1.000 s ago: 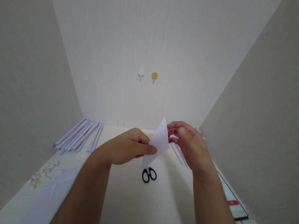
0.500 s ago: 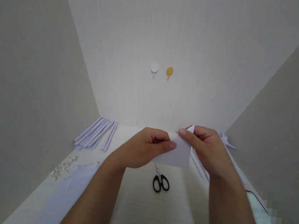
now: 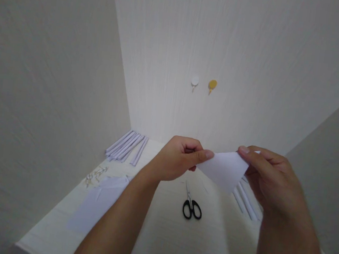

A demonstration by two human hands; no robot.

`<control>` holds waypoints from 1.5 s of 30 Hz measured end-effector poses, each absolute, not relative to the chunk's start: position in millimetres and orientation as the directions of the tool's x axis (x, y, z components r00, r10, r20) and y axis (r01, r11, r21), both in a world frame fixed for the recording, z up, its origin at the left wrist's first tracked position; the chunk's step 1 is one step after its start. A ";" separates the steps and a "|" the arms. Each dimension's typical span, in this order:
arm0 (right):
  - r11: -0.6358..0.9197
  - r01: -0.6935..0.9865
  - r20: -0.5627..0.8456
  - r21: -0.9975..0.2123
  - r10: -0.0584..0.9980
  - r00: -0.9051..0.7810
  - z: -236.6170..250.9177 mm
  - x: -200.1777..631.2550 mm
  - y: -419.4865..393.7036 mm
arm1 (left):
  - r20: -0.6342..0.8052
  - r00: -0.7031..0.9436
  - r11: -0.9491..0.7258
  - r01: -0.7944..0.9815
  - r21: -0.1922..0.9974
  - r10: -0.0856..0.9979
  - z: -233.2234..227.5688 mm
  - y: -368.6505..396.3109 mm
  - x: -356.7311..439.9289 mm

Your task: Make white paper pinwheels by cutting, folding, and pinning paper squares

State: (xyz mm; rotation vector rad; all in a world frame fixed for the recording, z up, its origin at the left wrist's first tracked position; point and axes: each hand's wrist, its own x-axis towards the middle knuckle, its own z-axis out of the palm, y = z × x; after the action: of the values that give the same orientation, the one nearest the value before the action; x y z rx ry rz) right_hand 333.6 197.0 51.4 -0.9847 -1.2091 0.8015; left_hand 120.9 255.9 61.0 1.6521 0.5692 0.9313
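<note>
A small white sheet of paper point(image 3: 224, 170) is stretched between my two hands above the table. Its left corner is pinched between the thumb and fingers of my left hand point(image 3: 182, 159). At the upper right corner, my right hand point(image 3: 269, 177) grips it, thumb on top, with a small tip of paper poking out past the thumb. Below the paper, a pair of scissors point(image 3: 191, 207) with black handles lies on the table, blades pointing away from me.
Several rolled paper tubes point(image 3: 124, 146) lie at the back left. White sheets point(image 3: 96, 204) rest beside my left forearm, near a floral pattern point(image 3: 95, 175). More paper tubes point(image 3: 246, 201) are under my right hand. Two hooks, one white point(image 3: 194, 81), one yellow point(image 3: 212, 84), are on the wall.
My hands have moved farther apart, and the paper is now drawn out between them, tilted with a corner pointing down. The whole view has shifted and turned slightly.
</note>
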 end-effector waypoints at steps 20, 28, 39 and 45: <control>0.341 0.044 0.339 -0.939 0.940 -0.036 57.3 302.6 196.8 | 0.387 0.233 -0.302 -0.327 0.895 0.892 61.6 260.5 117.6; 0.317 0.025 0.318 -0.948 0.948 0.002 57.3 302.0 196.6 | 0.430 0.167 -0.358 -0.339 0.870 0.887 59.8 263.8 115.7; 0.325 -0.154 0.324 -0.933 0.946 0.035 54.1 305.4 201.5 | 0.453 0.124 -0.359 -0.444 0.821 0.883 63.9 262.3 118.4; 0.260 -0.290 0.267 -0.921 0.964 0.018 55.9 305.9 200.7 | 0.497 0.195 -0.347 -0.507 0.789 0.846 66.2 258.2 116.1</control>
State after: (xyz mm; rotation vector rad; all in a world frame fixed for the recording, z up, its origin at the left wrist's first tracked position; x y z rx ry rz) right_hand 305.9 200.7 55.9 -0.7890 -1.1231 1.1510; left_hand 116.1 258.2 66.2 1.2857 0.3692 1.4561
